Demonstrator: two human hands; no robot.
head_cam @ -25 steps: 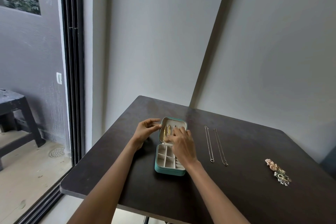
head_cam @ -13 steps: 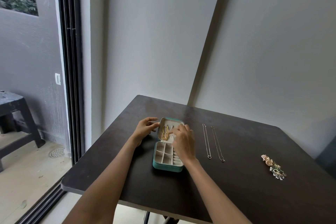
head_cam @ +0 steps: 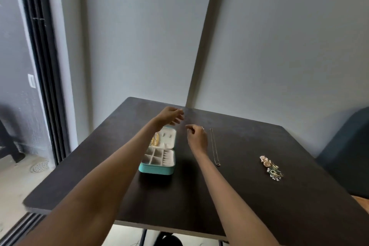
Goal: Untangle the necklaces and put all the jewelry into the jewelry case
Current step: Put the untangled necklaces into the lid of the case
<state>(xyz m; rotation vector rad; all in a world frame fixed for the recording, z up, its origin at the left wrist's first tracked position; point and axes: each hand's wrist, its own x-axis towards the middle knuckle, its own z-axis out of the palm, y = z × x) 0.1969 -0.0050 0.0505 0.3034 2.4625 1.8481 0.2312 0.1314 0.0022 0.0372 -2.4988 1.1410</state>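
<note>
Grey walls meet in a corner behind a dark tabletop (head_cam: 259, 195), with a black sliding door frame (head_cam: 43, 70) at the left and a dark blue seat (head_cam: 345, 152) at the right edge. On the tabletop lies an open turquoise jewelry case (head_cam: 157, 169), its lid folded back flat; gold pieces (head_cam: 155, 139) sit in the lid's left part, and the base is split into pale compartments. The left hand (head_cam: 169, 117) hovers above the far end of the case, blurred, fingers curved and pointing right; whether its grip holds anything I cannot tell. The right hand (head_cam: 196, 136) is raised just right of the case, fingers curled with the tips pinched together near the thumb; something thin may be between them, but the blur hides it, so that grip cannot be told either. Just beside the right hand a thin necklace (head_cam: 214, 147) lies stretched out on the tabletop, its small dark pendant at the near end. Well apart to the right rests a small cluster of earrings (head_cam: 271, 168), pinkish ones farther and green-and-white ones nearer
</note>
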